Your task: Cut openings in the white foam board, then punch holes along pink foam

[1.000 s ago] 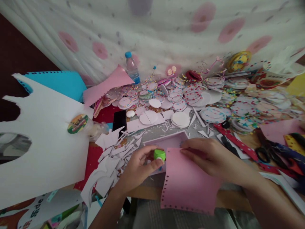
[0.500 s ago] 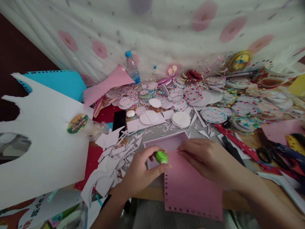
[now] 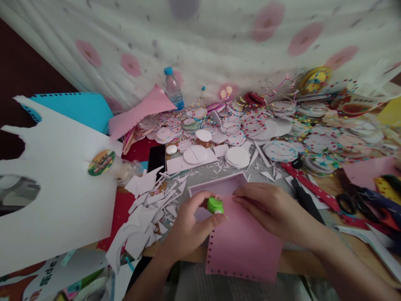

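Note:
My left hand is closed round a small green craft punch, thumb pressed on its white part. The punch sits at the top left edge of a pink paper sheet. Small punched holes run along the sheet's left and bottom edges. My right hand pinches the sheet's top edge between thumb and fingers, just right of the punch. Behind both hands lies a shallow white box, partly covered by them and the sheet. The sheet's lower end hangs past the table edge.
White paper scraps and a black phone lie left. Behind are decorated paper discs and a water bottle. Scissors rest at right. A large cut white sheet stands at far left.
The lower part of the pink sheet has swung left and slightly up. The green punch and my left hand have shifted a little to the right along the sheet's top edge.

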The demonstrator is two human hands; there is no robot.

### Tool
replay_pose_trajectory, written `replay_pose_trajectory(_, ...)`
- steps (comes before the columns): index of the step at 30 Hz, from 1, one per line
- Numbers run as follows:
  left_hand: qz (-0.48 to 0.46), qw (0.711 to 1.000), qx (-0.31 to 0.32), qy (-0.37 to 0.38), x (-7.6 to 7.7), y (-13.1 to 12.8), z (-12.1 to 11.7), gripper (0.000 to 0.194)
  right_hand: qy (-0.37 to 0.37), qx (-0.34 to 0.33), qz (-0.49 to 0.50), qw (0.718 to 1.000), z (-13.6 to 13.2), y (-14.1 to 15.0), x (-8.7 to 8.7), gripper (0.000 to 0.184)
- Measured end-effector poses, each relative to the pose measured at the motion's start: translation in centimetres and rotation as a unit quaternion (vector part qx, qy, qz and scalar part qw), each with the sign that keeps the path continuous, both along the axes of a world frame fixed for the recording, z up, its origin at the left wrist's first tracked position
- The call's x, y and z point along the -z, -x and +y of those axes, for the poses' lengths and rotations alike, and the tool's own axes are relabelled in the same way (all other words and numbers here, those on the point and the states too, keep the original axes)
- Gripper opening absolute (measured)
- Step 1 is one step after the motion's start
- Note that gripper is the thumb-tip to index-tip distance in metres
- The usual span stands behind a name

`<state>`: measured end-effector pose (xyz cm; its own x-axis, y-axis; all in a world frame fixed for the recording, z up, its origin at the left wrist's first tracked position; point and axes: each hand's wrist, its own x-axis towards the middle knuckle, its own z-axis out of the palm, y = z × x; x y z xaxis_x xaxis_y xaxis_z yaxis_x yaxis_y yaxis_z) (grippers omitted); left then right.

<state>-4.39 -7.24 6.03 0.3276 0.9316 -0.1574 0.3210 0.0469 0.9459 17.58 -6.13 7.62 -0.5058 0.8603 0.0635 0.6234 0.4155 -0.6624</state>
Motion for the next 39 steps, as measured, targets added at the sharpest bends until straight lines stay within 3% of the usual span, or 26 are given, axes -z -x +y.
replay_pose_trajectory(8,0.034,0.998,0.01,-0.06,-0.1,-0.4,0.2,0.023,0.0,0.002,-0.002,1.0,0.2,0.0,0.4,0.021)
replay_pose_trajectory(15,0.039,0.996,-0.028,-0.08,0.5,-1.0,0.5,0.022,0.011,0.001,-0.007,1.0,0.9,-0.1,0.1,0.023)
replay_pose_trajectory(20,0.025,0.994,-0.025,-0.1,0.9,-1.4,1.2,0.024,0.051,-0.069,-0.022,0.996,3.2,0.6,-0.4,0.057)
replay_pose_trajectory(23,0.035,0.993,-0.025,-0.111,1.2,-1.6,1.6,0.02,0.087,-0.116,-0.025,0.989,4.4,1.4,-0.4,0.047)
replay_pose_trajectory(29,0.028,0.99,-0.045,-0.129,2.2,-1.6,1.8,0.016,0.086,-0.09,-0.04,0.991,4.9,2.2,0.1,0.032)
replay_pose_trajectory(33,0.026,0.991,-0.044,-0.126,2.3,-1.6,1.7,0.014,0.093,-0.094,-0.014,0.991,4.8,2.1,0.3,0.034)
replay_pose_trajectory(37,0.039,0.992,-0.029,-0.116,1.5,-1.4,1.4,0.021,0.109,-0.125,0.014,0.986,4.9,1.1,0.0,0.05)
replay_pose_trajectory(39,0.058,0.991,-0.012,-0.116,0.9,-1.2,1.3,0.024,0.11,-0.12,-0.02,0.986,4.8,0.4,-0.2,0.042)
